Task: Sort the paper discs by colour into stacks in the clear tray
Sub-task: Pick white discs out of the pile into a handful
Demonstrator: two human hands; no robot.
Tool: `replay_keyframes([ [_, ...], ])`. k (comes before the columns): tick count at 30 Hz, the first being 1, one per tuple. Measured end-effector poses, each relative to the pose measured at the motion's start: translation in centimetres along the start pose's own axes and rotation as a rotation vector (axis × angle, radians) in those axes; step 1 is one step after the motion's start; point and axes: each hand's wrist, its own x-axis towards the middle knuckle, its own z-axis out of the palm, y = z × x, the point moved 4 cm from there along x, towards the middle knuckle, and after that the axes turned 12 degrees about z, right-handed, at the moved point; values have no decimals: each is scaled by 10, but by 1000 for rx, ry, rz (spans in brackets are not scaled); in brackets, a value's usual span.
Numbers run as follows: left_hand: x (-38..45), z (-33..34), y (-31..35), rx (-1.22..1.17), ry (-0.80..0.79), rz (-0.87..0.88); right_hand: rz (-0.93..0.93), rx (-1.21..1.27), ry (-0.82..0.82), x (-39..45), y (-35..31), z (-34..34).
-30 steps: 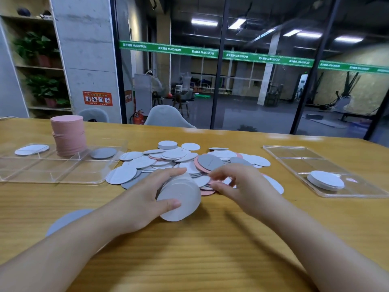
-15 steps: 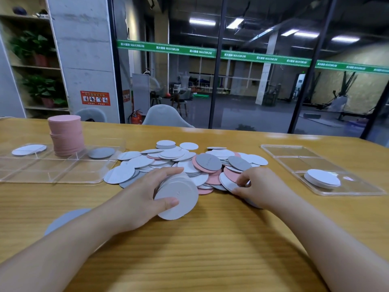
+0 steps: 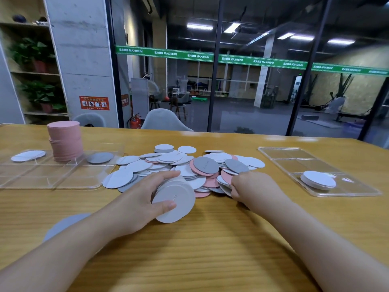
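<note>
A: What does the left hand (image 3: 134,204) have?

B: A fanned handful of white discs (image 3: 175,200), tilted on edge on the desk (image 3: 210,249). The thumb lies across the near face and the fingers (image 3: 166,175) curl over the far edge. How many discs are in the handful I cannot tell.

A: And the right hand (image 3: 253,189)?

B: It is curled, knuckles up, at the near right edge of the loose pile (image 3: 189,165). Its fingertips are tucked under overlapping discs, so whether they pinch one cannot be told.

A: What lies beyond the fingers?

B: The pile of white, pink and grey discs, too overlapped to count. Two grey ones face up on top just beyond the right hand's fingers, one (image 3: 205,165) resting on a pink disc.

A: The trays?

B: Two clear trays. The left tray (image 3: 63,182), far left of the left hand's fingers, holds one tall pink stack (image 3: 65,141), one grey disc (image 3: 100,157) and a low white pile (image 3: 28,155), each in its own compartment. The right tray (image 3: 347,192), right of the right hand, holds one short white stack (image 3: 317,180).

A: Anything nearer than the fingers?

B: One grey disc (image 3: 63,225) on the desk, partly hidden by the left forearm.
</note>
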Motion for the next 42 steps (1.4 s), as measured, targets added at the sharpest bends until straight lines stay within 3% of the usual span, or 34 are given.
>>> replay_keyframes([
  [6,1,0,-6,-68,21,-27,-66,51,169,-5,2,-9],
  [15,2,-2,-14,-118,50,-67,-203,779,205,-23,14,-31],
  [20,3,-2,-14,-109,62,-64,-238,994,134,-27,6,-28],
  [24,2,-3,-12,-95,47,-52,-265,949,48,-32,-15,-20],
  [36,2,0,-3,-42,4,-19,-324,850,9,-31,-34,-11],
  [42,1,-1,-2,-35,-11,-37,-42,494,-33,-13,3,2],
])
